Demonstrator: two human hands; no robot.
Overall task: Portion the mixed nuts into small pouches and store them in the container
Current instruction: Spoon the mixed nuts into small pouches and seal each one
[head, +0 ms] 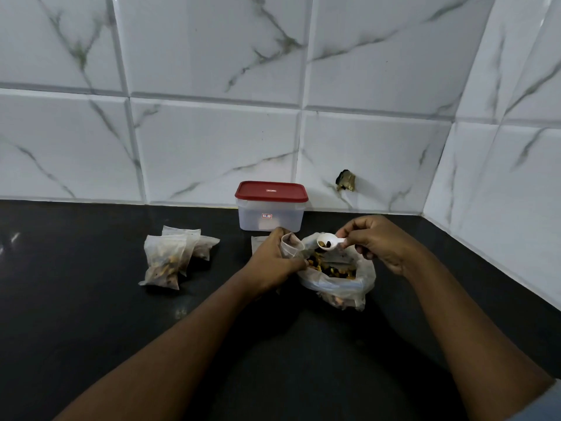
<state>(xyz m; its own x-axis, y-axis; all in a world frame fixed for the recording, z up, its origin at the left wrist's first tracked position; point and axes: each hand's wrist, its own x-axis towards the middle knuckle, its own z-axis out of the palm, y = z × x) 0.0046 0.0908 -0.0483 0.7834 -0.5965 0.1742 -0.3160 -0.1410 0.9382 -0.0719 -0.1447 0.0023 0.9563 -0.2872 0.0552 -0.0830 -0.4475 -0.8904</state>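
My left hand (273, 259) grips a small clear pouch (292, 245) with its mouth held open. My right hand (375, 241) pinches the handle of a white spoon (328, 240) that carries a few nuts, just right of the pouch's mouth. Below both lies an open plastic bag of mixed nuts (334, 278). Three filled pouches (173, 256) lie in a pile to the left. A clear container with a red lid (271, 206), closed, stands against the wall behind my hands.
Everything sits on a dark countertop (91, 299) in a corner of white marble-look tiles. An empty flat pouch (258, 243) lies behind my left hand. A dark hole in the tile (346, 180) marks the wall at right.
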